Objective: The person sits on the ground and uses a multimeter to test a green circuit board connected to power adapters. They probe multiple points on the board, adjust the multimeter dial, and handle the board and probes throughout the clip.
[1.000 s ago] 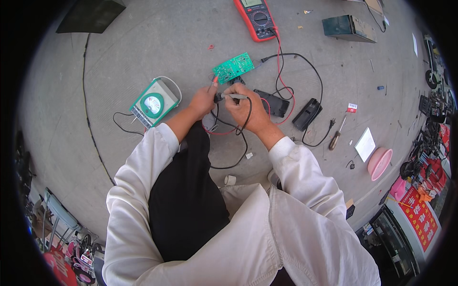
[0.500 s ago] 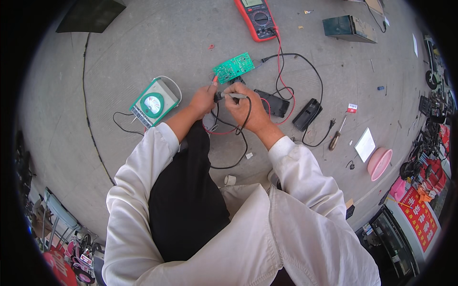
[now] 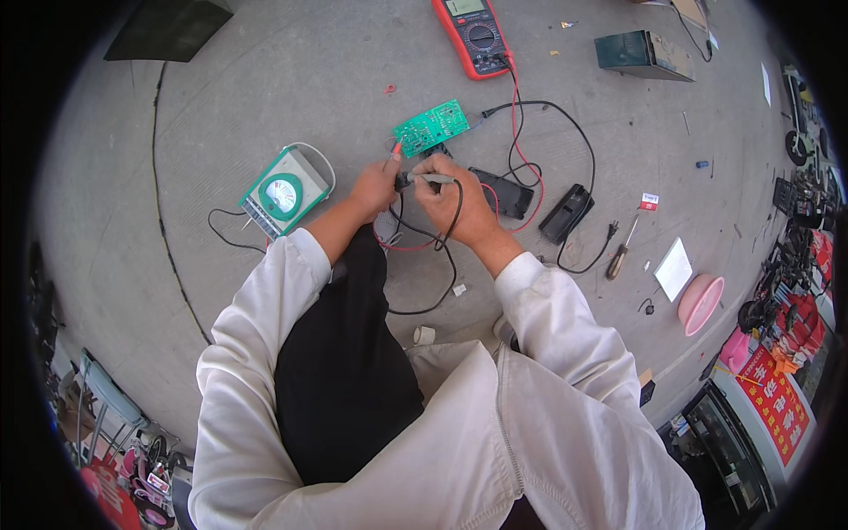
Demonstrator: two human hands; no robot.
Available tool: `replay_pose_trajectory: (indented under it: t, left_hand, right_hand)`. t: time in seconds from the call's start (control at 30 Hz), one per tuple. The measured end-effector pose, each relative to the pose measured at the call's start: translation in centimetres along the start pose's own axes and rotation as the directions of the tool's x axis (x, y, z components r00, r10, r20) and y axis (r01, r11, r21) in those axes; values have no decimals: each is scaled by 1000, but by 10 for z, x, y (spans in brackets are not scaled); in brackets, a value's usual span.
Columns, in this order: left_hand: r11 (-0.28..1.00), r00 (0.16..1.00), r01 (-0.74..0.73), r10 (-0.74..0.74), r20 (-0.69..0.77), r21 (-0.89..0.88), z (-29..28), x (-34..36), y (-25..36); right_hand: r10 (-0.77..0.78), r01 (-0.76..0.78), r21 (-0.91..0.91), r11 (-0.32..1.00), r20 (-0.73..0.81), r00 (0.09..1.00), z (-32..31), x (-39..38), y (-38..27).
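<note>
A green circuit board (image 3: 433, 128) lies beyond my hands, its far right corner by the end of a black cord. My left hand (image 3: 375, 188) is closed round a red test probe (image 3: 397, 150), whose tip end reaches the board's near left corner. Close beside it, my right hand (image 3: 459, 205) grips a grey pen-shaped tool (image 3: 433, 177) with a black cord at its back end. The tool points left towards my left hand; its exact kind is unclear. A red multimeter (image 3: 480, 37) with red and black leads lies at the far side.
A green-and-white analog meter (image 3: 283, 194) stands left. Right of my hands are two black case halves (image 3: 502, 192), (image 3: 565, 215), a screwdriver (image 3: 618, 256), a white pad (image 3: 674, 270) and a pink basin (image 3: 700, 305). A dark box (image 3: 640, 55) sits farther off. A white roll (image 3: 424, 336) lies near me.
Both hands keep their holds and places by the board. The view has shifted very slightly; nothing else visibly moved.
</note>
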State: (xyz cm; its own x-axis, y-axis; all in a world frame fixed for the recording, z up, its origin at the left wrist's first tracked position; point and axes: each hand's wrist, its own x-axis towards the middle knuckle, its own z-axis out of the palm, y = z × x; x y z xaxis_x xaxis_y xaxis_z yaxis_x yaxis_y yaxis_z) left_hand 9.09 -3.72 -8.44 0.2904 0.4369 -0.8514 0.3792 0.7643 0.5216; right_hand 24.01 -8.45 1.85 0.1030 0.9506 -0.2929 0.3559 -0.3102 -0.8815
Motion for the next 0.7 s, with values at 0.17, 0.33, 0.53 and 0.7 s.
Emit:
replay_pose_trajectory:
  t: [0.17, 0.33, 0.53, 0.7]
  left_hand:
    - [1000, 1000, 0, 0, 4, -7, -1, 2, -2]
    - [1000, 1000, 13, -13, -1, 0, 0, 1, 1]
    - [1000, 1000, 13, -13, -5, -11, 0, 1, 2]
    - [1000, 1000, 1, -1, -7, -14, 0, 2, 0]
  right_hand:
    - [-2, 2, 1, 1000, -1, 1000, 0, 1, 2]
    - [11, -11, -12, 1000, -6, 1000, -1, 1, 2]
    - [41, -41, -10, 999, 10, 999, -1, 1, 2]
    - [37, -37, -11, 999, 11, 999, -1, 1, 3]
